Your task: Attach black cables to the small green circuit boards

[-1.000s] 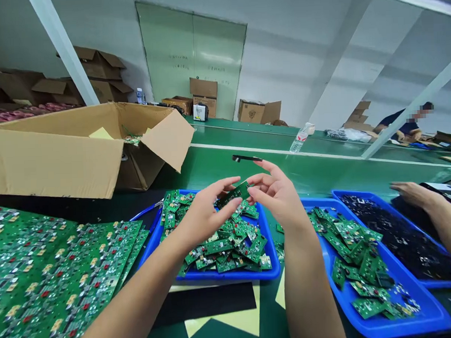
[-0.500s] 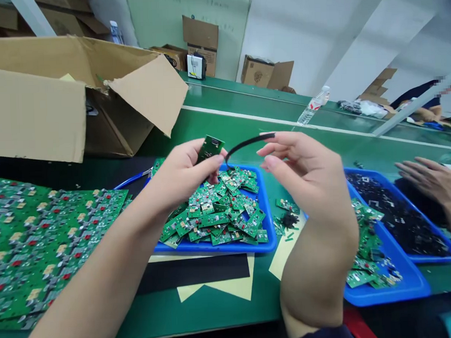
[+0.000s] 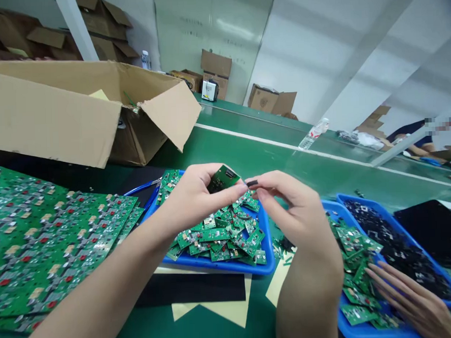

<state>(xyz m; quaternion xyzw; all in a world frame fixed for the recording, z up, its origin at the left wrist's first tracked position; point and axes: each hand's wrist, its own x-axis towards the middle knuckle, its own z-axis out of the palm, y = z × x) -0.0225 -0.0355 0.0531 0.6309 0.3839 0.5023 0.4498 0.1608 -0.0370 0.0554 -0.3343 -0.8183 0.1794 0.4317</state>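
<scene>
My left hand (image 3: 196, 189) is closed on a small green circuit board (image 3: 223, 178), thumb along its lower edge. Just right of the board, a short length of thin black strip (image 3: 252, 183) shows between my two hands. My right hand (image 3: 293, 201) pinches that strip between thumb and fingers, its tips close to my left thumb. Whether the strip touches the board is hidden by the fingers. Beneath both hands stands a blue tray (image 3: 217, 268) heaped with small circuit boards (image 3: 216, 234).
Large green board panels (image 3: 46, 234) lie at left, blue-handled pliers (image 3: 141, 186) beside them. Behind is an open cardboard box (image 3: 53, 116). At right, another person's hand (image 3: 411, 295) rests over a second blue tray (image 3: 342, 327) of boards, near a tray of black parts (image 3: 398, 247).
My right hand has come left and down to my left hand; the long curved strip now shows only briefly between them. The other person's hand moved onto the boards in the second tray.
</scene>
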